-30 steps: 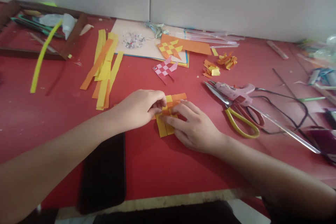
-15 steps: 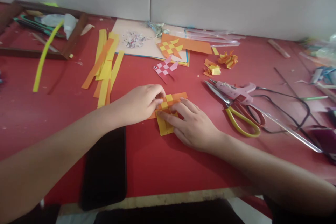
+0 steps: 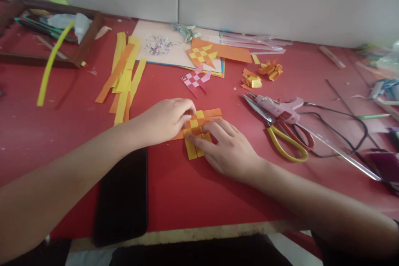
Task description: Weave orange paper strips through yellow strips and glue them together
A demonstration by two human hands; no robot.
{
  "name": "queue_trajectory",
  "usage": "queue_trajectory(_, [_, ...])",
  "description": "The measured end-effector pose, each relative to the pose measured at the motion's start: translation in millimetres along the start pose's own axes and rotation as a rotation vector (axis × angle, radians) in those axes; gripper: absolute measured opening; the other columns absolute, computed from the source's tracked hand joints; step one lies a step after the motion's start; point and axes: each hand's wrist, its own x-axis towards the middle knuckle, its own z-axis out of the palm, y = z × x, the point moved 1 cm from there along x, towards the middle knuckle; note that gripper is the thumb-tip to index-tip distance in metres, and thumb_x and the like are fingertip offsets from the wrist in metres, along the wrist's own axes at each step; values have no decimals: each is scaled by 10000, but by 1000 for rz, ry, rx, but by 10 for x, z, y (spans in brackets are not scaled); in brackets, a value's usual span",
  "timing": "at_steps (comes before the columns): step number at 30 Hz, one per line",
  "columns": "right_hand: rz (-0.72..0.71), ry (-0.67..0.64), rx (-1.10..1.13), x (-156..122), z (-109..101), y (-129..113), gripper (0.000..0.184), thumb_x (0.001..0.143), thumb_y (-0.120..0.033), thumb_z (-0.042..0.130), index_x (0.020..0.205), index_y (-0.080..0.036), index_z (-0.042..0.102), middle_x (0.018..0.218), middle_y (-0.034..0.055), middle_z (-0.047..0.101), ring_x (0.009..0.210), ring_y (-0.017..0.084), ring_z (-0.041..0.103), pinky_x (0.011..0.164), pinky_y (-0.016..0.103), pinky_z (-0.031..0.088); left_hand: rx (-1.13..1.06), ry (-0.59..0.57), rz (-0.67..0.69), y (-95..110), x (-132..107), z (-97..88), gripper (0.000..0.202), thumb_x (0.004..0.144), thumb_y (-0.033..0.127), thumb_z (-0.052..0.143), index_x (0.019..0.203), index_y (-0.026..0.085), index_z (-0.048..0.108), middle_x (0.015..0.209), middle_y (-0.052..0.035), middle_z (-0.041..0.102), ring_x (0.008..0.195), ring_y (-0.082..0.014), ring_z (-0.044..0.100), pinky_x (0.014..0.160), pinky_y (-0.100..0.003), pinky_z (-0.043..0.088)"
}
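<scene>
Woven yellow and orange paper strips [image 3: 193, 152] lie flat on the red table, crossing in a checker pattern. At their left side my left hand [image 3: 171, 118] is closed, thumb and index finger pinched together over the strips' edge; what sits between the fingertips is hidden. My right hand [image 3: 227, 147] rests on the right part of the weave with fingers spread, the fingertips pressing the paper down. Just beyond the hands lies a pink checkered paper fish [image 3: 195, 81]. An orange and yellow woven fish [image 3: 202, 55] lies behind it.
Loose paper strips [image 3: 124, 79] and a black phone [image 3: 121, 199] lie to the left. Scissors [image 3: 288, 145], a pink glue gun [image 3: 277, 108] and its cable are on the right. Paper scraps [image 3: 271, 70] lie behind them. A brown wooden frame [image 3: 89, 37] holds tools at the back left.
The whole view has shifted slightly. Both hands keep nearly the same place on the weave, and the right fingers have drawn back a little, showing more yellow squares.
</scene>
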Motion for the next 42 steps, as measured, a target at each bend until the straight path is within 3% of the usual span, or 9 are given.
queue_trajectory(7, [-7, 19, 73, -12, 14, 21, 361, 901, -166, 449, 1197, -219, 648, 978, 111, 538, 937, 236, 467, 859, 424, 492, -36, 58, 24, -19, -39, 21, 141, 933, 206, 441, 959, 208, 579, 914, -1, 672, 790, -146, 626, 679, -254, 432])
queue_trajectory(16, [-24, 82, 204, -28, -48, 65, 312, 871, -104, 455, 1085, -174, 672, 948, 108, 582, 915, 222, 540, 887, 457, 508, 31, 83, 18, 47, 25, -190, 144, 915, 257, 485, 985, 212, 603, 987, -19, 678, 850, -172, 622, 720, -275, 436])
queue_trajectory(23, [-36, 147, 247, -18, -82, 70, 275, 880, -91, 449, 1024, -162, 672, 895, 98, 614, 897, 211, 544, 865, 412, 517, 147, -48, -58, 75, 243, -101, 229, 816, 330, 624, 987, 184, 578, 1014, -59, 653, 909, -226, 603, 699, -301, 435])
queue_trajectory(29, [-3, 222, 336, -42, -85, 114, 275, 860, -70, 451, 1024, -168, 649, 944, 103, 618, 957, 222, 551, 881, 427, 503, 75, -145, -172, 95, 325, -65, 322, 730, 347, 712, 990, 223, 568, 921, -31, 655, 764, -201, 605, 573, -271, 401])
queue_trajectory(32, [46, 256, 390, -51, -79, 159, 291, 856, -64, 451, 1057, -177, 629, 986, 97, 625, 960, 212, 563, 873, 413, 496, 98, -180, -173, 140, 344, -77, 264, 709, 357, 726, 886, 219, 586, 862, -27, 647, 721, -194, 584, 537, -268, 368])
queue_trajectory(36, [237, 359, 409, -51, -105, 260, 303, 863, -76, 473, 1108, -196, 606, 1072, 96, 617, 1030, 211, 575, 917, 404, 485, 89, -209, -113, 185, 334, -102, 146, 723, 318, 683, 748, 213, 584, 797, -18, 632, 688, -178, 566, 535, -267, 352])
queue_trajectory(39, [364, 421, 391, -58, -103, 344, 313, 852, -149, 548, 1158, -209, 572, 1141, 107, 598, 1114, 243, 556, 959, 441, 474, 42, -221, -121, 185, 306, -122, 129, 753, 334, 624, 771, 214, 581, 775, -6, 633, 645, -162, 556, 528, -264, 338])
queue_trajectory(42, [448, 401, 502, -74, -48, 389, 414, 834, -213, 619, 1231, -241, 507, 1184, 90, 603, 1109, 241, 575, 927, 437, 504, 5, -234, -94, 195, 280, -131, 155, 781, 354, 587, 849, 215, 578, 807, -3, 646, 652, -159, 561, 554, -263, 341])
